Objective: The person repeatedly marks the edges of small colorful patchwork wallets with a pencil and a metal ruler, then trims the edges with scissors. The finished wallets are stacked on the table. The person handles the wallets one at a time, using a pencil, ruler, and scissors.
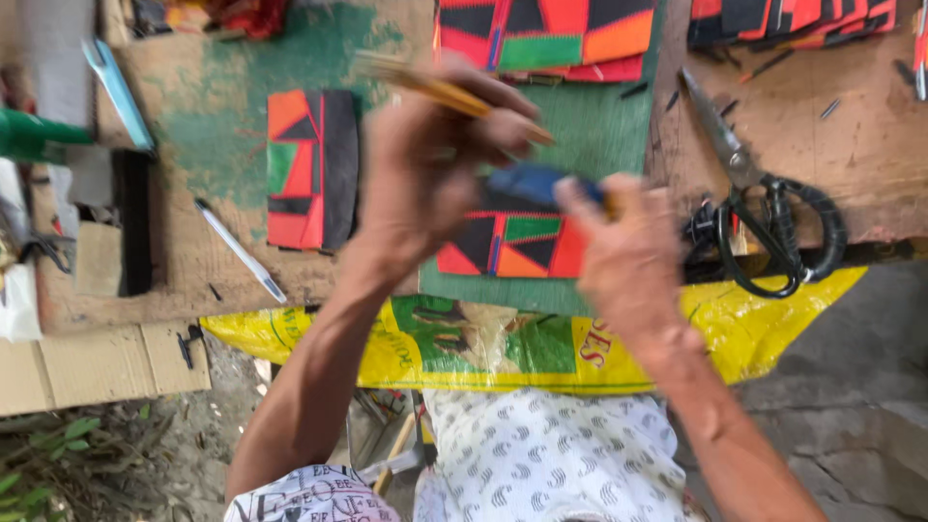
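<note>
My left hand is closed around a thin yellow-handled brush or stick that slants up to the left, blurred by motion. My right hand grips a small blue object, blurred too, just above a patchwork piece of red, orange, black and green that lies on a green mat. Both hands hover close together over this piece. A second patchwork piece with a black edge lies to the left on the worn board.
Large black-handled scissors lie right of my right hand. More patchwork pieces are stacked at the top, others at top right. A white pen-like tool and a blue tool lie left. A yellow sack drapes the board's front edge.
</note>
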